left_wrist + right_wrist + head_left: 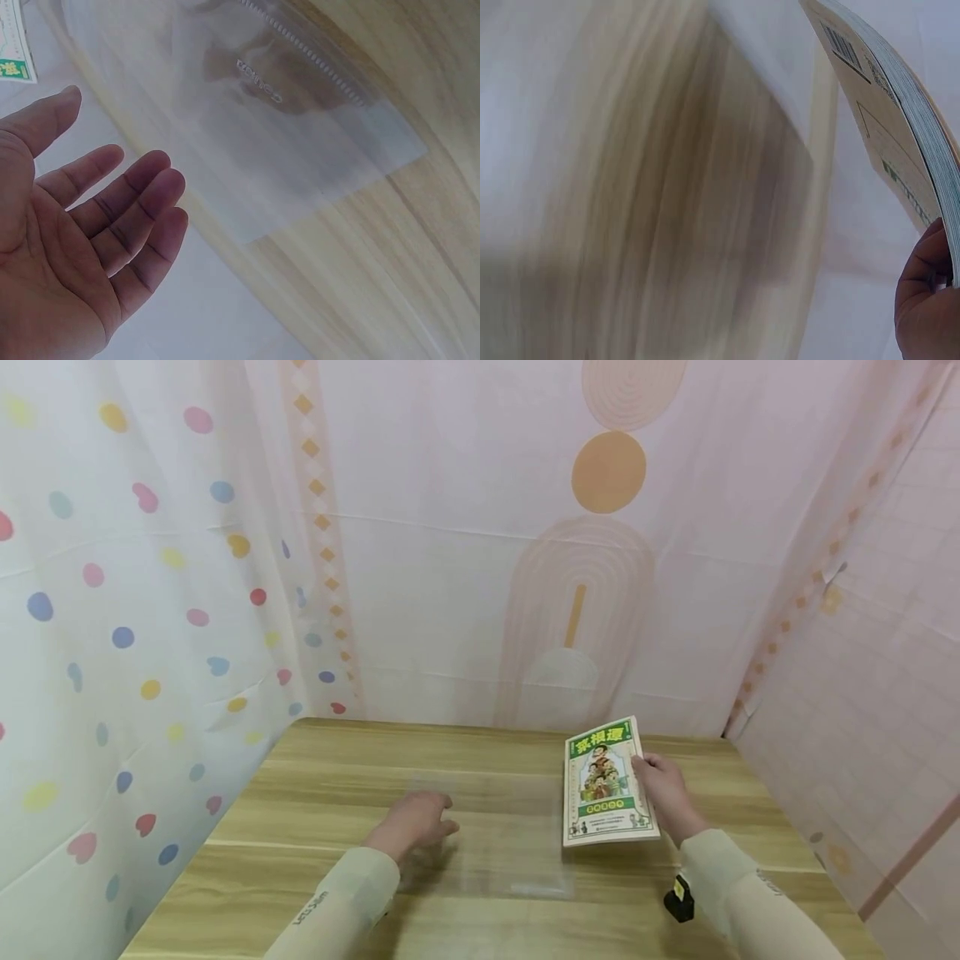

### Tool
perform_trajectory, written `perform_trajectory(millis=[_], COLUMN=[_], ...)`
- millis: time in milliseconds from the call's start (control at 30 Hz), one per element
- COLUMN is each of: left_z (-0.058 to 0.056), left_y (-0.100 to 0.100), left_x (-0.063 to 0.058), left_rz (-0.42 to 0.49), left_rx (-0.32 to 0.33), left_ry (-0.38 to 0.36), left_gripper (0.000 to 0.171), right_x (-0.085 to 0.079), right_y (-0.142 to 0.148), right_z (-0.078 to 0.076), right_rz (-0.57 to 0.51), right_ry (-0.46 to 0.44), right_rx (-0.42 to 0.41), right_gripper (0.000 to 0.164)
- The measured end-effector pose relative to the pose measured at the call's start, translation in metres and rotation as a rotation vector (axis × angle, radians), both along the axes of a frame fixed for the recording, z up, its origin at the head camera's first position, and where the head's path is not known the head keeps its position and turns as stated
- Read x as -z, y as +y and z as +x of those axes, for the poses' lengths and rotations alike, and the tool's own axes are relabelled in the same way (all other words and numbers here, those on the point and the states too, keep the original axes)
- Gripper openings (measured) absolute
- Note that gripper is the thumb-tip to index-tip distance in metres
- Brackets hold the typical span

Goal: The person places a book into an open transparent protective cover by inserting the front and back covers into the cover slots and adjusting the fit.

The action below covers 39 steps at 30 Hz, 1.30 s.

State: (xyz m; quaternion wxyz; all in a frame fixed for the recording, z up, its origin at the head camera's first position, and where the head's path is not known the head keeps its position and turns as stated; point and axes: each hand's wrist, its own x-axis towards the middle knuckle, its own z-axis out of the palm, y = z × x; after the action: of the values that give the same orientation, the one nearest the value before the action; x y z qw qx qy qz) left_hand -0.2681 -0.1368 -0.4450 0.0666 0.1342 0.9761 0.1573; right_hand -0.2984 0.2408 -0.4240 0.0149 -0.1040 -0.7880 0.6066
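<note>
My right hand (pixel 667 793) grips a paperback book (pixel 604 783) by its right edge, above the right part of the table. The cover, with green bands and a cartoon group of figures, faces up towards the head camera. In the right wrist view, the book's back (pixel 877 124) shows a barcode, and the thumb and fingers pinch its edge. A clear plastic sleeve (pixel 513 835) lies flat in the middle of the table. Over the sleeve's left side, my left hand (pixel 418 820) holds nothing, its fingers loosely bent. The left wrist view shows a punched strip along the sleeve (pixel 300 142).
A small black object with a yellow label (pixel 679 900) sits on the wooden table (pixel 300 827), beside my right sleeve cuff. Patterned curtains (pixel 420 610) hang behind the table and along both sides.
</note>
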Motion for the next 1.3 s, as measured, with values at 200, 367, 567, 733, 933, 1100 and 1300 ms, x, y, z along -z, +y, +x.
perform_trajectory(millis=[200, 367, 567, 733, 933, 1100, 1300], left_z=[0.0, -0.001, -0.001, 0.0, 0.001, 0.002, 0.003], left_y=[0.0, 0.001, 0.002, 0.004, 0.007, 0.012, 0.021], left_x=[0.001, 0.002, 0.001, -0.001, 0.002, 0.009, 0.018], left_rz=[-0.02, -0.034, -0.046, -0.06, -0.04, -0.025, -0.01], left_rx=[0.005, 0.02, 0.029, 0.038, 0.063, 0.084, 0.127], left_ry=[0.013, 0.029, 0.038, 0.035, 0.051, 0.064, 0.065], left_gripper=[0.043, 0.042, 0.042, 0.043, 0.043, 0.044, 0.05], right_x=[0.01, 0.017, 0.025, 0.033, 0.041, 0.048, 0.055], right_y=[-0.023, -0.038, -0.055, -0.067, -0.079, -0.086, -0.093], right_z=[0.005, 0.008, 0.01, 0.011, 0.013, 0.014, 0.013], right_rz=[-0.06, -0.093, -0.142, -0.149, -0.153, -0.167, -0.181], right_ry=[0.021, 0.006, -0.018, -0.027, -0.025, -0.023, -0.03], right_rx=[-0.032, -0.058, -0.052, -0.061, -0.087, -0.11, -0.13], right_gripper=[0.041, 0.039, 0.037, 0.033, 0.03, 0.03, 0.03])
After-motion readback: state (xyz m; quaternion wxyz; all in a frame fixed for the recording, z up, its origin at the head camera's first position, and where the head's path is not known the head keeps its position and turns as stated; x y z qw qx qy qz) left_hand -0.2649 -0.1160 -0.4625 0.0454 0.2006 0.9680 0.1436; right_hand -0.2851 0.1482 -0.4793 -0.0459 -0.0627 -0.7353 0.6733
